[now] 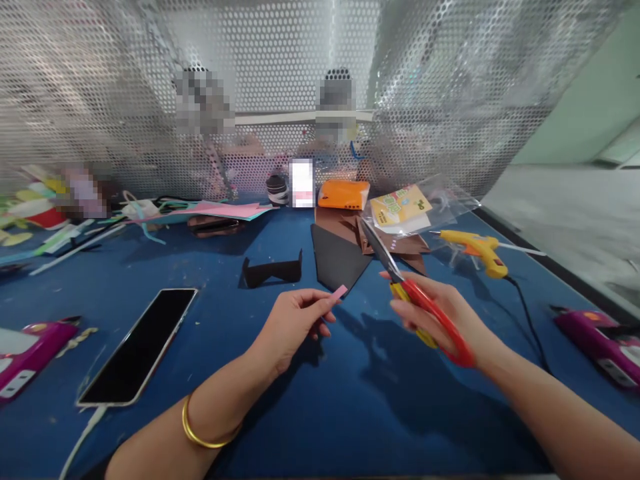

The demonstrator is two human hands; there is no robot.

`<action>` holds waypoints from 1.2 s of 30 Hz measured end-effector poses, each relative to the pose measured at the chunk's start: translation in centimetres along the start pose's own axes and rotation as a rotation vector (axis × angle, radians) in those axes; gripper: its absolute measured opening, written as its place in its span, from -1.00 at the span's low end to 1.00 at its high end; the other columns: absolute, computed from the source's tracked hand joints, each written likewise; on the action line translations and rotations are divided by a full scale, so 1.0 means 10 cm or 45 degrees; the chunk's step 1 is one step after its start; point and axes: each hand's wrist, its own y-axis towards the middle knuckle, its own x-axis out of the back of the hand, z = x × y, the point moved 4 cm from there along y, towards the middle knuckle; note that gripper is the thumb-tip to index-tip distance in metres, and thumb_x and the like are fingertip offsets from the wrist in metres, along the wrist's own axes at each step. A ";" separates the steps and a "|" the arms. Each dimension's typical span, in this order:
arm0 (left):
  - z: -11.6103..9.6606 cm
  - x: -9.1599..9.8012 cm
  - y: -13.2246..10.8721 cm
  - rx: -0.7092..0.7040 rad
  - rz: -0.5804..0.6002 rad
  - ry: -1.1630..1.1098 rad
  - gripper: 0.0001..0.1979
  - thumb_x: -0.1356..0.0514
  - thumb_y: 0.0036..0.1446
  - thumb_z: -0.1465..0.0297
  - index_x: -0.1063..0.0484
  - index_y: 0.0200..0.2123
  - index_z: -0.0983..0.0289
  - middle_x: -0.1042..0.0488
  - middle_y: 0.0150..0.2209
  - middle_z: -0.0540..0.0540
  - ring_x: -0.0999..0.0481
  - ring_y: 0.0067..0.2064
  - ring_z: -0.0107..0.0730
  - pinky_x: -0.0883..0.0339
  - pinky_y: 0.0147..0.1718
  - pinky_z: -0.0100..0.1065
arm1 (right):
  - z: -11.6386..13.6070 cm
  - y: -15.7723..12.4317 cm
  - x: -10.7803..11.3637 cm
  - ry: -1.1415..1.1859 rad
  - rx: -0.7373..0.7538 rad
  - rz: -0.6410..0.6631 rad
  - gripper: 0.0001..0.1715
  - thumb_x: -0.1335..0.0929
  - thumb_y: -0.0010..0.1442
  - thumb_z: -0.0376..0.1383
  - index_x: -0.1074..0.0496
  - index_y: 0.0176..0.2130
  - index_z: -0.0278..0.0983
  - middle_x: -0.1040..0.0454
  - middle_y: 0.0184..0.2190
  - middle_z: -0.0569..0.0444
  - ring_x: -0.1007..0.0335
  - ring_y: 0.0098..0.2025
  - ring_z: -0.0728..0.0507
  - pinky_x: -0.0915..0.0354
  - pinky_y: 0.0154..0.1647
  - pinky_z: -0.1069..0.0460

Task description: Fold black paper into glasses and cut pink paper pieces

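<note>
Between thumb and fingers, my left hand point(305, 320) pinches a small pink strip point(339, 293), which looks like paper or foam. A gold bangle point(200, 433) circles that wrist. To the right, my right hand point(445, 307) grips a pair of scissors point(417, 300) with red and yellow handles, the blades pointing up and away to the left. The blades look closed and are apart from the strip. Just beyond my hands lie a dark grey sheet point(340, 257) and brown pieces point(336, 222). A black cut-out shaped like glasses point(273, 272) stands past my left hand.
A yellow glue gun point(475, 249) with its cord lies at right, near a purple power strip point(600, 340). At left are a charging phone point(143, 347) and another purple strip point(35, 350). Coloured sheets point(225, 211), an orange item point(344, 194) and a plastic packet point(403, 208) sit along the perforated metal panel point(280, 60).
</note>
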 end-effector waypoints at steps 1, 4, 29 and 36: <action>0.01 0.01 0.01 0.003 -0.001 -0.028 -0.64 -0.40 -0.03 0.10 -0.62 -0.35 0.30 -0.48 -0.54 0.02 -0.40 -0.58 -0.55 -0.11 -0.61 -0.51 | -0.03 -0.03 0.02 0.016 0.004 0.093 -0.35 -0.42 0.14 0.03 -0.40 0.10 -0.27 -0.34 -0.46 0.17 -0.25 -0.52 -0.02 -0.26 -0.51 0.06; 0.04 0.02 0.03 0.015 -0.009 -0.127 -0.66 -0.41 -0.03 0.12 -0.61 -0.39 0.31 -0.49 -0.50 0.03 -0.44 -0.54 -0.55 -0.15 -0.60 -0.53 | -0.08 -0.13 0.08 0.045 0.048 0.301 -0.30 -0.41 0.16 0.09 -0.38 0.15 -0.22 -0.40 -0.35 0.09 -0.24 -0.46 -0.03 -0.24 -0.51 0.09; 0.10 -0.05 -0.04 0.118 -0.112 -0.424 -0.77 -0.44 -0.06 0.25 -0.57 -0.44 0.29 -0.52 -0.48 0.02 -0.50 -0.46 -0.51 -0.26 -0.56 -0.54 | 0.03 -0.24 -0.15 -0.564 0.003 0.400 -0.86 -0.44 0.16 -0.16 -0.46 -0.26 -0.12 -0.53 -0.31 0.17 -0.49 -0.32 -0.09 -0.38 -0.33 0.06; 0.10 -0.08 -0.03 0.131 -0.082 -0.444 -0.76 -0.43 -0.05 0.24 -0.58 -0.44 0.31 -0.52 -0.47 0.03 -0.48 -0.47 -0.52 -0.25 -0.55 -0.54 | 0.00 -0.25 -0.17 -0.526 0.060 0.402 -0.85 -0.42 0.22 -0.12 -0.47 -0.22 -0.11 -0.49 -0.37 0.21 -0.47 -0.37 -0.04 -0.38 -0.36 0.08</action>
